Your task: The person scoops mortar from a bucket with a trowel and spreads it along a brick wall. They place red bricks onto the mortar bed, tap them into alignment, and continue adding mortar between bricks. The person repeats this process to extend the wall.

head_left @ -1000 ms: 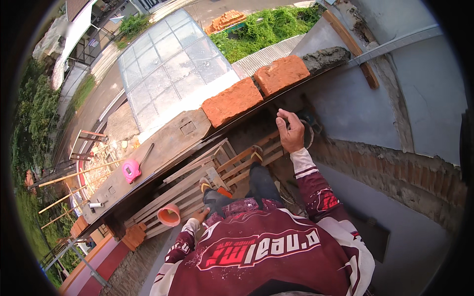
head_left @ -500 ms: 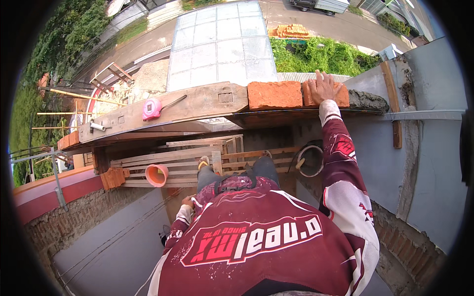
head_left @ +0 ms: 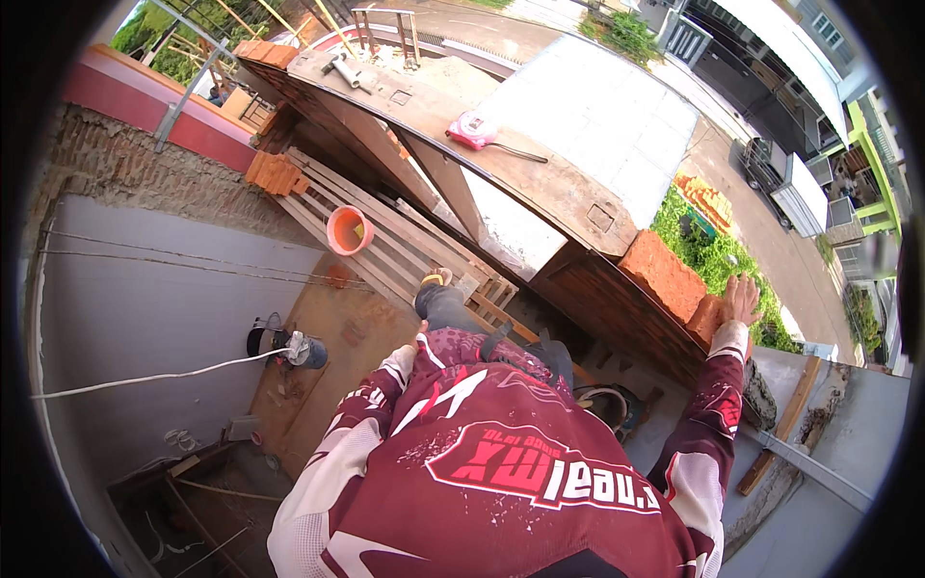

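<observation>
My right hand (head_left: 742,301) rests with its fingers stretched out at the far end of an orange brick (head_left: 708,318) on top of the wall. Touching that one is another orange brick (head_left: 663,275). Beyond my wrist, grey mortar (head_left: 759,397) covers the wall top. My left hand (head_left: 420,332) is down by my waist at the shirt hem, its fingers mostly hidden. On the wooden plank (head_left: 568,197) lies a pink tape measure (head_left: 472,129) beside a dark-handled tool (head_left: 520,152).
Below me is a slatted wooden platform (head_left: 385,255) carrying an orange bucket (head_left: 349,230) and stacked bricks (head_left: 277,175). A dark bucket (head_left: 605,409) stands by my legs. A white cable (head_left: 164,382) crosses at left, and the floor (head_left: 323,371) lies well below.
My view has swung to the left, bringing the room and floor below into sight. My right hand stays at the brick, and my left hand stays by my waist.
</observation>
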The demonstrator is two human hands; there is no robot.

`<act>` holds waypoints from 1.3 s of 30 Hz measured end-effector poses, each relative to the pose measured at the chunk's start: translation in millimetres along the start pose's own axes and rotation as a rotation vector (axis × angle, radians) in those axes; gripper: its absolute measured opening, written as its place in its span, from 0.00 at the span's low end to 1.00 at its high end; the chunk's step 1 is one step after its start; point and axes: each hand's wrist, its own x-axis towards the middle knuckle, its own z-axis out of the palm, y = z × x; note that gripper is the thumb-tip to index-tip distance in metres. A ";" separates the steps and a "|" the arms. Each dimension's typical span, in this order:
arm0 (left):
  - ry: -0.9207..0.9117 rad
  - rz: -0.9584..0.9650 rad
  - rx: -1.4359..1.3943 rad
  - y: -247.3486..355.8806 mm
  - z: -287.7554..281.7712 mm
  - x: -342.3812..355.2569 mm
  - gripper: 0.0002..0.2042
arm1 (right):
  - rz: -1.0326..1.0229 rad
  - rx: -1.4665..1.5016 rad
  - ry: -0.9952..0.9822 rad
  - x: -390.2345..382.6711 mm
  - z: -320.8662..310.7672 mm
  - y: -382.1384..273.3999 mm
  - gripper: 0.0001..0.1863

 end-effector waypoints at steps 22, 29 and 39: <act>-0.017 -0.082 -0.344 -71.6 54.9 43.3 0.29 | -0.661 0.572 -0.744 -329.4 78.5 -197.6 0.31; -0.067 -0.177 -0.330 -76.0 36.1 39.9 0.36 | 0.175 0.510 -1.106 -323.5 178.2 -76.2 0.36; 0.031 -0.335 -0.492 -72.6 -16.1 6.5 0.25 | 0.651 0.720 -0.927 -374.7 254.1 -7.6 0.21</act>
